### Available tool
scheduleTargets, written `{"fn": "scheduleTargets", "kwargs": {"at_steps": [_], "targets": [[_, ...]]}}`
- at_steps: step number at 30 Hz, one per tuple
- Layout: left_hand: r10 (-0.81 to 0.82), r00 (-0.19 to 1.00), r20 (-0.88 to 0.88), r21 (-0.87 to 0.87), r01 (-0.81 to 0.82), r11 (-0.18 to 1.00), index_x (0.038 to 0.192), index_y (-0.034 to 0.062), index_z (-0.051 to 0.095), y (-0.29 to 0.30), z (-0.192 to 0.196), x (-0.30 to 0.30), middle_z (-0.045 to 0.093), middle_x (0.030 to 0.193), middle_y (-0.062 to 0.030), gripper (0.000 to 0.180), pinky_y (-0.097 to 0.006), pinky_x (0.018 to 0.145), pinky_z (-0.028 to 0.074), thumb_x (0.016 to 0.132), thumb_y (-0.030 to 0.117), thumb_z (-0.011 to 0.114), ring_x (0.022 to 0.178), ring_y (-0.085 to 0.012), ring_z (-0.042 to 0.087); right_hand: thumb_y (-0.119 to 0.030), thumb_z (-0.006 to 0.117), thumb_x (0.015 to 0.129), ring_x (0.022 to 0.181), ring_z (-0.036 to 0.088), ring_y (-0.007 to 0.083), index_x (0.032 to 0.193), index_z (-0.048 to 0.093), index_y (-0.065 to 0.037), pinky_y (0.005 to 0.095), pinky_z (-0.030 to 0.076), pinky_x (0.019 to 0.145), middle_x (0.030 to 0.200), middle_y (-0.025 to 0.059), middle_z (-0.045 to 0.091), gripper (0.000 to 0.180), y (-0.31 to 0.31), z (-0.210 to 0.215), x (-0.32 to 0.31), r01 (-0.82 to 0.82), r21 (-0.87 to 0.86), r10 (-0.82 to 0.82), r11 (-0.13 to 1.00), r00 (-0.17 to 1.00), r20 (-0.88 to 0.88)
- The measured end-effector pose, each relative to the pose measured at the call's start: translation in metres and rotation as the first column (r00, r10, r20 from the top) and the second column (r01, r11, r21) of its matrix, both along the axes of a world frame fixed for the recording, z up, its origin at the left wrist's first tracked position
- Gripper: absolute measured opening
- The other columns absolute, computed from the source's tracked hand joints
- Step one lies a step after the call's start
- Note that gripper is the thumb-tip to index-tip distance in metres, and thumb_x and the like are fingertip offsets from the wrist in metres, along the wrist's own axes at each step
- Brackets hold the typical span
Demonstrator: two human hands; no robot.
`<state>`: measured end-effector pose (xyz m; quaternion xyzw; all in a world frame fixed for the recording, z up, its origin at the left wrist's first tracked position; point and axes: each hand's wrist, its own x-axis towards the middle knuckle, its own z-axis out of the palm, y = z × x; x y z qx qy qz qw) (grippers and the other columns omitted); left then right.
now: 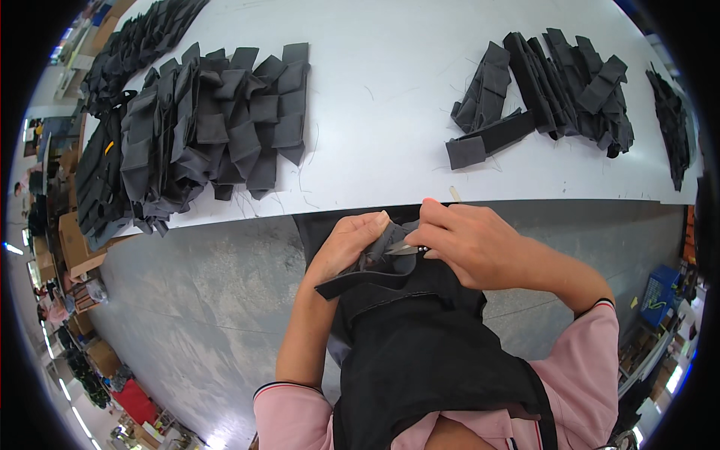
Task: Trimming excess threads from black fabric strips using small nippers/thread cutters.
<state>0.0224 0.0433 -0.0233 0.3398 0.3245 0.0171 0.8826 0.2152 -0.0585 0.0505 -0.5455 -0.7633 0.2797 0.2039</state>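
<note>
The left hand (346,241) pinches a looped dark-grey fabric strip (367,280); below the fingers its long axis runs crosswise, one end pointing left. The right hand (474,244) grips snips (401,250), blades leftward.

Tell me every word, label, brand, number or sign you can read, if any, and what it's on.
None can be read.
Dark fabric strip and metal blades at the hands: no lettering visible.
Orange mark on the dark pile at left: too small to tell whether it is writing.
Blue crate at right: any marking is too small and blurred.
</note>
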Motion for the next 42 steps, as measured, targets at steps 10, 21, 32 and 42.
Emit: {"fn": "scheduleTargets", "kwargs": {"at_steps": [10,21,32,42], "targets": [[-0.056,0.997,0.048,-0.072,0.059,0.996,0.089,0.0014,0.061,-0.002,-0.001,0.001,0.060,0.078,0.0017,0.032,-0.019,0.058,0.042,0.097,0.031,0.049,0.064,-0.0019,0.050,-0.002,0.066,0.069,0.070,0.054,0.0253,0.095,0.057,-0.005,0.0357,0.044,0.059,0.085,0.0085,0.048,0.027,0.002,-0.002,0.000,-0.039,0.024,0.040,0.999,0.999,-0.031],[-0.104,0.993,0.058,-0.095,0.109,0.989,0.087,0.0015,0.062,-0.007,-0.013,0.000,0.059,0.073,0.0027,0.034,-0.019,0.055,0.039,0.096,0.032,0.050,0.061,-0.0015,0.048,-0.001,0.065,0.070,0.070,0.055,0.0243,0.095,0.059,-0.006,0.0340,0.044,0.059,0.083,0.0071,0.050,0.026,-0.002,-0.003,0.002,-0.030,-0.023,0.028,0.999,0.995,-0.094],[0.246,0.953,-0.179,0.380,-0.164,0.911,0.096,0.0009,0.061,-0.020,0.006,0.007,0.058,0.077,0.0026,0.029,-0.019,0.061,0.042,0.096,0.028,0.050,0.068,-0.0035,0.049,0.001,0.064,0.072,0.073,0.056,0.0244,0.106,0.059,-0.008,0.0331,0.045,0.061,0.088,0.0081,0.051,0.036,-0.017,-0.012,0.000,0.389,-0.156,-0.419,0.908,0.829,-0.371],[0.498,0.866,-0.050,0.219,-0.477,0.851,0.131,0.0052,0.037,-0.036,0.011,0.017,0.046,0.116,-0.0092,0.058,-0.025,0.090,0.038,0.076,-0.003,0.052,0.106,-0.0153,0.044,0.005,0.060,0.066,0.065,0.059,0.0273,0.098,0.059,-0.005,0.0329,0.046,0.057,0.079,0.0101,0.058,0.034,-0.023,-0.071,-0.020,0.335,0.010,-0.309,0.942,0.879,-0.364]]}}
